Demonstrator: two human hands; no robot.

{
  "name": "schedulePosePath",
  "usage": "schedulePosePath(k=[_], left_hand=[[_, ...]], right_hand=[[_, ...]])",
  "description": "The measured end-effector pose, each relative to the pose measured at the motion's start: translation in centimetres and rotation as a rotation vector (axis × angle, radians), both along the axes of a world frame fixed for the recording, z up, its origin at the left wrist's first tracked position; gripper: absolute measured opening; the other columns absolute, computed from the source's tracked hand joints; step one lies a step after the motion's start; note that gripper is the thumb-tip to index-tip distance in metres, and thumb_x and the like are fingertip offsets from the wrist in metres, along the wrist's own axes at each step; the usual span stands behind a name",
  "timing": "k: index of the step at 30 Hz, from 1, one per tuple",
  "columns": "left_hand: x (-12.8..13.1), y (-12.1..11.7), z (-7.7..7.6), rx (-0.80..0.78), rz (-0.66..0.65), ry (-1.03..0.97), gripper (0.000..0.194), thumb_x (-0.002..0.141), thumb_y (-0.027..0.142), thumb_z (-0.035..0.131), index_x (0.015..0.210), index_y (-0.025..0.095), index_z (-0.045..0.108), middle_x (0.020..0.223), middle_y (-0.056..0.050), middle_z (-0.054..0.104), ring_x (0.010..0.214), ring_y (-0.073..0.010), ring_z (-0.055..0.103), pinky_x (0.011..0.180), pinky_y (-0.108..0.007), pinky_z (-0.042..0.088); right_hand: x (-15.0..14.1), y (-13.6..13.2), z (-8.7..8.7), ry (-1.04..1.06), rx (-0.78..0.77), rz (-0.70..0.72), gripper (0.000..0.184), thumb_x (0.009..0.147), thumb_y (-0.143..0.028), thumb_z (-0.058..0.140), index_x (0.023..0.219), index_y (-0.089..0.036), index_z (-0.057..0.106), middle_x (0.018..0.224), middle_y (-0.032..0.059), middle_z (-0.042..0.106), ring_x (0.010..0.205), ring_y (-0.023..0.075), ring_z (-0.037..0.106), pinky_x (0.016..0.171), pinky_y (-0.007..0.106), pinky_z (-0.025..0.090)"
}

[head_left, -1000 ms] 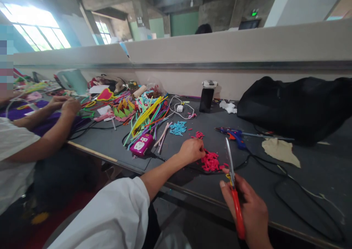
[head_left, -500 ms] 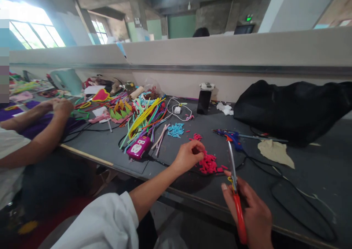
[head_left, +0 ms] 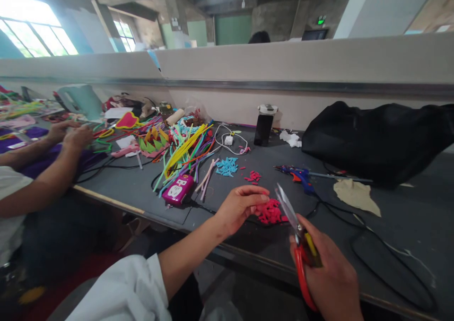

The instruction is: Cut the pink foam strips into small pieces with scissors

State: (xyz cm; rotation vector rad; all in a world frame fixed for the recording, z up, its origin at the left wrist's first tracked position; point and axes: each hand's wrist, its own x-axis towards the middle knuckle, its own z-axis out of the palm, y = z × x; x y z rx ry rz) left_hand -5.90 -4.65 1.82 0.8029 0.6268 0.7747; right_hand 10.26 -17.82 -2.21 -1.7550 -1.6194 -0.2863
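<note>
My right hand (head_left: 331,271) is wrapped round a pair of red-handled scissors (head_left: 301,259), whose blades point up and to the left. Some yellow shows near their pivot. Fingertips of my left hand (head_left: 241,207) are pinched together at the left edge of a pile of small red pieces (head_left: 271,211); whatever they grip is too small or hidden to make out. A smaller cluster of red pieces (head_left: 253,176) lies just behind. Farther back is a heap of short blue pieces (head_left: 227,166), with a few pale pink strips (head_left: 207,183) beside it.
A blue glue gun (head_left: 301,178) lies behind the scissors, its black cable running right. Left of my hand are a purple box (head_left: 179,189) and a bundle of coloured pipe cleaners (head_left: 187,148). A black bag (head_left: 376,141) stands at right. Another person's hands (head_left: 73,135) work at far left.
My right hand has turned, tipping the scissors' blades leftward, closer to my left hand. My left hand has shifted slightly and its fingers now point more to the right.
</note>
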Motion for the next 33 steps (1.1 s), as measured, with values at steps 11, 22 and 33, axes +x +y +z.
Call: schedulePosePath(k=[11,22,33], left_hand=[[0.0,-1.1,1.1,0.048,0.083,-0.176,0.024,0.066,0.019,0.081,0.087,0.013,0.071,0.067,0.001,0.065,0.051,-0.0053,0.056,0.053,-0.018,0.045],[-0.1,-1.5,1.2,-0.019,0.004,-0.189,0.02,0.068,0.022,0.081,0.08,0.013,0.068,0.065,0.0,0.067,0.05,-0.0072,0.06,0.05,-0.017,0.047],[-0.3,-1.6,1.7,0.067,0.074,-0.071,0.017,0.066,0.019,0.08,0.078,0.012,0.069,0.061,0.001,0.065,0.047,-0.0056,0.056,0.048,-0.016,0.043]], right_hand=[[-0.2,0.2,-0.9,0.074,-0.032,0.069,0.042,0.088,-0.029,0.052,0.129,-0.025,0.056,0.094,0.0012,0.069,0.08,0.0153,0.065,0.072,0.025,0.051],[0.2,0.1,-1.1,0.013,-0.104,0.011,0.042,0.088,-0.036,0.051,0.13,-0.029,0.055,0.106,-0.0017,0.071,0.084,0.0139,0.069,0.07,0.022,0.053],[0.4,0.1,-1.5,-0.082,-0.082,0.0,0.036,0.091,-0.035,0.047,0.123,-0.024,0.06,0.1,0.0012,0.074,0.079,0.0153,0.071,0.065,0.022,0.053]])
